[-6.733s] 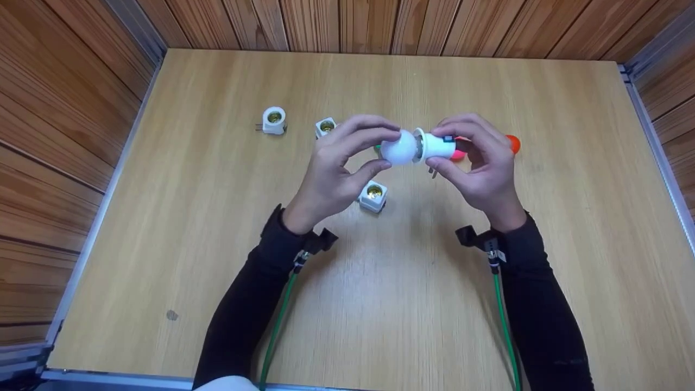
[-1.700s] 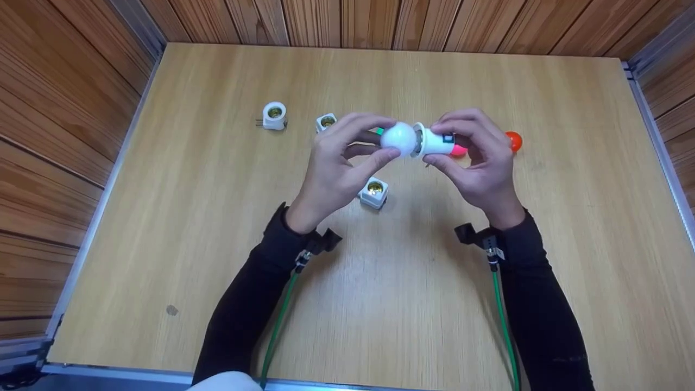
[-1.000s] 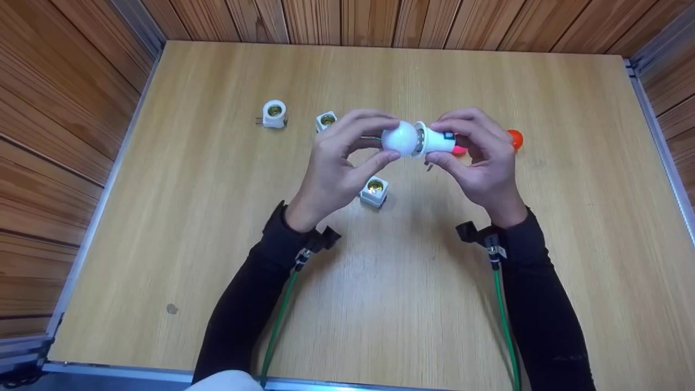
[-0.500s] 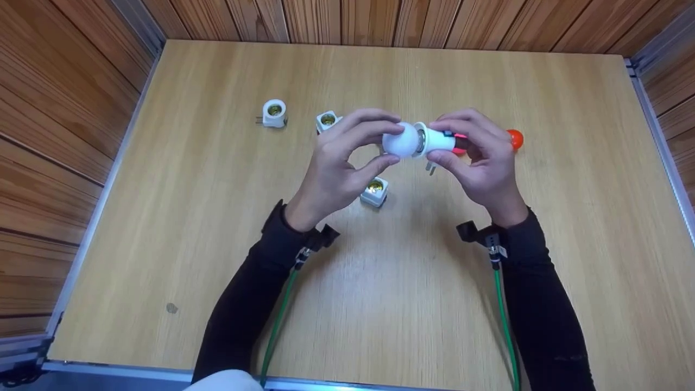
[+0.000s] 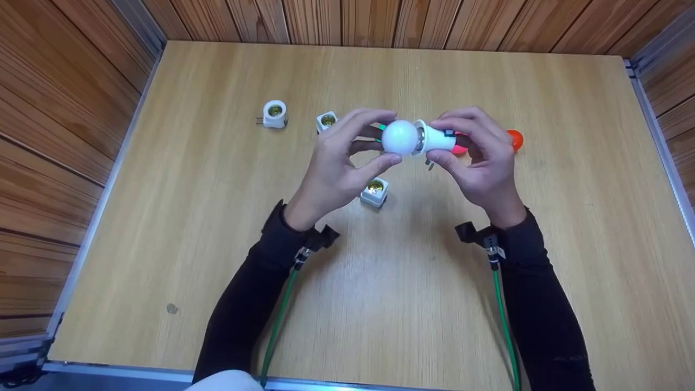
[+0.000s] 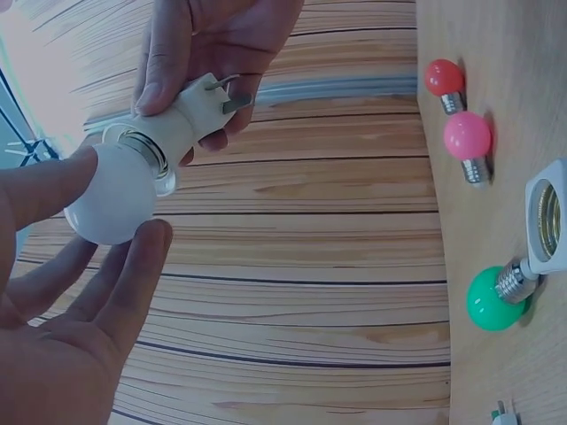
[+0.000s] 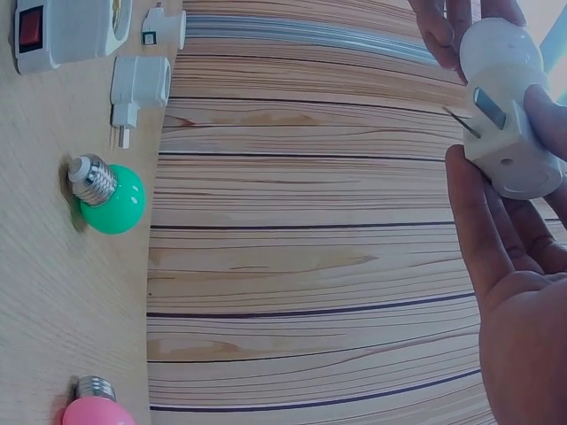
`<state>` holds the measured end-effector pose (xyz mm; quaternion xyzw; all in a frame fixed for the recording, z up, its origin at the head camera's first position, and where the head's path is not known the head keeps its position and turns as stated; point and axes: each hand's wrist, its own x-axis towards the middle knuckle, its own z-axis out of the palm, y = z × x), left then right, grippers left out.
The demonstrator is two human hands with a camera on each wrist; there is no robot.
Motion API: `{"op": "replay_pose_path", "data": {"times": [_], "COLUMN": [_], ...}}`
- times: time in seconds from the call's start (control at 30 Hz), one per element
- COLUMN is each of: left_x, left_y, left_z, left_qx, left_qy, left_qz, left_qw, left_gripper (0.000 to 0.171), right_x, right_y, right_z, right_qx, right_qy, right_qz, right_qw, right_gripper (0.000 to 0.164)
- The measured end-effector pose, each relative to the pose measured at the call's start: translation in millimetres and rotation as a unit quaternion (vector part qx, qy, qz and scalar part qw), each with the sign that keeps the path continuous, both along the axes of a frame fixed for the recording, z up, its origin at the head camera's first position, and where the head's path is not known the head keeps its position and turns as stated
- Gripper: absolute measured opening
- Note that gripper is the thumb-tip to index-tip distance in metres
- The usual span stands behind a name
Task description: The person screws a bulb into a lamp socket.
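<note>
A white round light bulb is held above the table between thumb and fingers of my left hand. My right hand grips a white plug-in lamp socket, its open end facing the bulb. The bulb's metal base sits at least partly inside the socket mouth, with some thread still showing in the left wrist view. Two metal prongs stick out from the socket's side. In the right wrist view, the socket hides the joint, and the bulb shows beyond it.
Three more white sockets lie on the table: one far left, one behind my left hand, one nearer. Green, pink and orange-red bulbs lie behind my hands. Wooden walls enclose the back and sides.
Both hands stay in nearly the same place. My left fingers have shifted back and forth around the bulb, and are now drawn back to its left side. The socket has tilted slightly.
</note>
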<state>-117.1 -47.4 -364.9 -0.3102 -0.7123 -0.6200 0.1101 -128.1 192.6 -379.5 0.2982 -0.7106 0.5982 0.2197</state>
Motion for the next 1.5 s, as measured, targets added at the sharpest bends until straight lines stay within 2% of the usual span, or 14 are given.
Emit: {"op": "replay_pose_path", "data": {"times": [0.1, 0.33, 0.5, 1.07, 1.5], "left_x": [-0.1, 1.2, 2.6, 4.9, 5.7], "left_y": [-0.6, -0.2, 1.8, 3.0, 2.9], "left_z": [0.3, 1.4, 2.3, 1.8, 2.7], "left_qx": [-0.001, -0.003, -0.009, 0.018, 0.024], "left_qy": [-0.015, -0.077, -0.102, -0.080, -0.033], "left_qz": [0.003, 0.044, 0.046, 0.020, -0.002], "left_qw": [0.9999, 0.9960, 0.9937, 0.9965, 0.9992], "left_gripper": [0.051, 0.039, 0.037, 0.040, 0.041], "right_x": [0.0, -0.2, -0.3, -0.1, -0.7], "right_y": [-0.7, -1.8, -2.0, -2.4, -1.2], "right_z": [-0.7, -2.0, -2.8, -3.9, -3.0], "right_qx": [0.000, 0.002, 0.014, 0.015, 0.016], "right_qy": [0.006, 0.014, 0.018, 0.020, 0.012], "right_qz": [0.000, -0.004, -0.011, -0.008, 0.000], "right_qw": [1.000, 1.000, 1.000, 1.000, 1.000], "right_gripper": [0.036, 0.036, 0.038, 0.038, 0.037]}}
